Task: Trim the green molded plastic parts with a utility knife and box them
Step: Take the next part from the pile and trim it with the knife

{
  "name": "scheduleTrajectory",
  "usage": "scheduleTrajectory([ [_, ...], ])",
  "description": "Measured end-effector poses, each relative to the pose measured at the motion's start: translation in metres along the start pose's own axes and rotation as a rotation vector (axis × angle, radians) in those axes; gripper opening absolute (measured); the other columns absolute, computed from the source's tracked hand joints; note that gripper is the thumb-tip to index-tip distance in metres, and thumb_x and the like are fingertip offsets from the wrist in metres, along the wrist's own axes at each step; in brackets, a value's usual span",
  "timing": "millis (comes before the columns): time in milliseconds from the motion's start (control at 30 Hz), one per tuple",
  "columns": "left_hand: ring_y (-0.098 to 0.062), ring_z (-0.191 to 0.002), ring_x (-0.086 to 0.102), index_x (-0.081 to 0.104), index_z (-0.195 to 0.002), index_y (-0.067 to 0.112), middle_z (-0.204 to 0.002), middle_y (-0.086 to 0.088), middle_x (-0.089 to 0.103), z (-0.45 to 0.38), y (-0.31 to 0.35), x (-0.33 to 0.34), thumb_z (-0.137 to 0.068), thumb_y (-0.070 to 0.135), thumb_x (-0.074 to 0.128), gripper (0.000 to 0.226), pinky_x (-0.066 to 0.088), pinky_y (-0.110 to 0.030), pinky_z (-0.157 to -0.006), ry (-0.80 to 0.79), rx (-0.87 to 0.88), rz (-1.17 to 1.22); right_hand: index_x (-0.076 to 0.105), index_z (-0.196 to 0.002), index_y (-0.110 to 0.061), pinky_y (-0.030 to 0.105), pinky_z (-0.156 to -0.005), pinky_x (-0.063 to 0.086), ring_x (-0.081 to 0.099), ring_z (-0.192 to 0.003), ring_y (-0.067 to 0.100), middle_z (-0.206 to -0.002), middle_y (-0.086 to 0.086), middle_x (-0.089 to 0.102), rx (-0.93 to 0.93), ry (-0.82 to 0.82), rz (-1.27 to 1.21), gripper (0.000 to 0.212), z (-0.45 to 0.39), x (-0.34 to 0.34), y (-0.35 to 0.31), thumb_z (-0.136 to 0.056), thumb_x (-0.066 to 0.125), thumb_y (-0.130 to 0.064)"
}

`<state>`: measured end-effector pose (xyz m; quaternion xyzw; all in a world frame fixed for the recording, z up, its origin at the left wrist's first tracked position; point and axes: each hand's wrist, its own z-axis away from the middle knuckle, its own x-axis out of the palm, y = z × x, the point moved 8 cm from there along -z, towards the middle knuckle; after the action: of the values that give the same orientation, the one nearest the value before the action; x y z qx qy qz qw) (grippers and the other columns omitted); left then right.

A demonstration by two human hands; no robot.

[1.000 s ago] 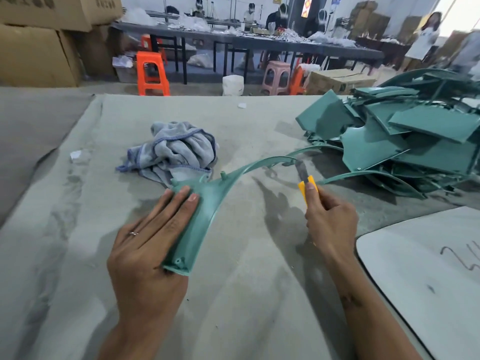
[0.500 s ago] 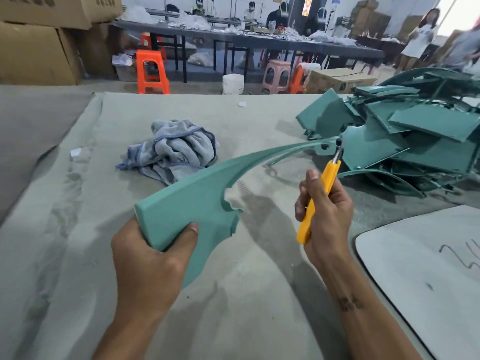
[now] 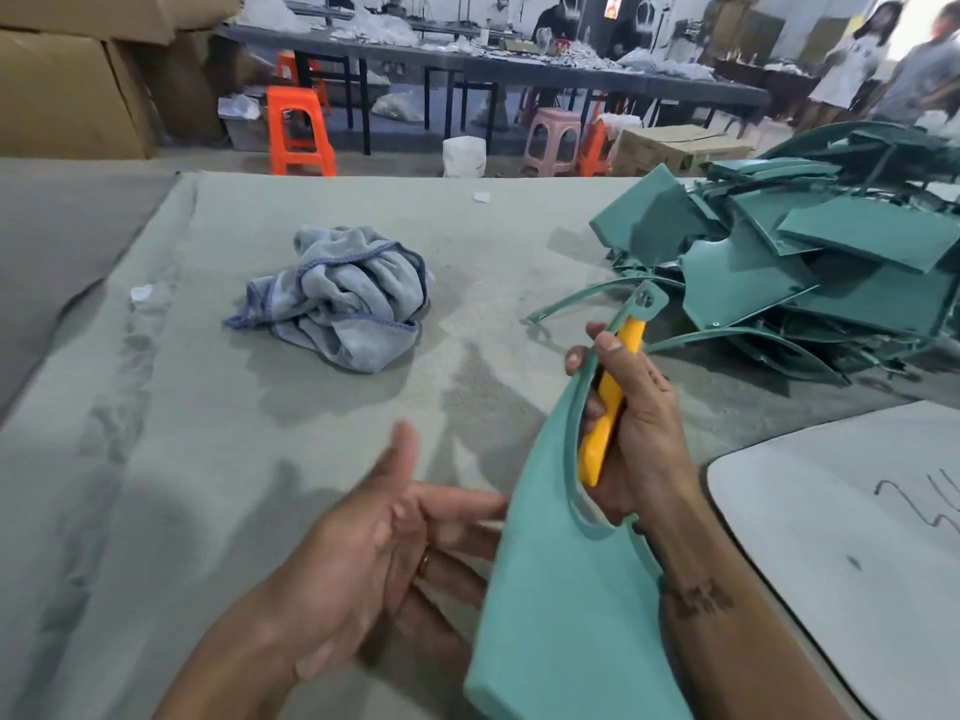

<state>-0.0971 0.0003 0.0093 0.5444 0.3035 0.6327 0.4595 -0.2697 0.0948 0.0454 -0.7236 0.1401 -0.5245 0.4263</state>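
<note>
Gripping the yellow utility knife (image 3: 605,407) in my right hand (image 3: 641,423), I am also pinching the narrow curved arm of a green molded part (image 3: 561,589) against the knife handle with my thumb and fingers, so both are being held by that one hand. The part is standing nearly upright above the tabletop (image 3: 208,459), its broad flat end hanging low toward me and its thin end, with a small eyelet, reaching up past my fingertips toward the pile. The knife is lying along the part's slim arm; its blade tip is hidden behind the green plastic, so I cannot tell whether it is extended. My left hand (image 3: 384,553) is hovering palm up just beside the part's wide end, fingers straight and spread toward it, holding nothing, a ring showing on one finger. A crumpled blue-grey towel (image 3: 343,298) is lying on the grey cloth cover further out, well apart from my hands. A heap of green molded parts (image 3: 810,272) is sitting at the right. A white board (image 3: 841,537) with a dark scribble is resting at the near right corner. Orange stools (image 3: 298,132) and cardboard boxes (image 3: 57,96) are standing beyond the tabletop.
</note>
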Motion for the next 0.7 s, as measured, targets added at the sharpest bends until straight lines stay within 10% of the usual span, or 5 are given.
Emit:
scheduleTrajectory([
  [333, -0.023, -0.065, 0.071, 0.073, -0.061, 0.005, -0.073, -0.017, 0.074, -0.009, 0.005, -0.012, -0.073, 0.037, 0.077, 0.035, 0.052, -0.026, -0.065, 0.415, 0.144, -0.194, 0.070, -0.099, -0.008, 0.021, -0.039, 0.042, 0.051, -0.043, 0.014, -0.080, 0.016, 0.070, 0.089, -0.258, 0.211, 0.034, 0.031, 0.055, 0.053, -0.086, 0.080, -0.038],
  [500, -0.033, -0.070, 0.075, 0.068, -0.100, 0.010, -0.084, -0.029, 0.074, -0.004, 0.008, -0.028, -0.072, 0.036, 0.075, 0.038, 0.058, -0.033, -0.060, 0.557, 0.186, 0.078, 0.067, -0.101, -0.016, 0.023, -0.043, 0.042, 0.053, -0.045, 0.017, -0.082, 0.003, 0.070, -0.111, 0.156, 0.272, 0.037, 0.006, 0.004, 0.020, -0.089, 0.065, -0.050],
  [700, -0.008, -0.085, 0.074, 0.058, -0.121, 0.027, -0.101, -0.010, 0.079, -0.004, 0.016, -0.012, -0.097, 0.046, 0.051, 0.032, 0.052, -0.010, -0.066, 0.425, 0.241, -0.044, 0.059, -0.117, -0.020, 0.035, -0.058, 0.053, 0.059, -0.061, 0.022, -0.081, 0.000, 0.060, -0.526, -0.068, 0.823, 0.014, 0.005, 0.003, -0.015, -0.108, 0.056, -0.030],
])
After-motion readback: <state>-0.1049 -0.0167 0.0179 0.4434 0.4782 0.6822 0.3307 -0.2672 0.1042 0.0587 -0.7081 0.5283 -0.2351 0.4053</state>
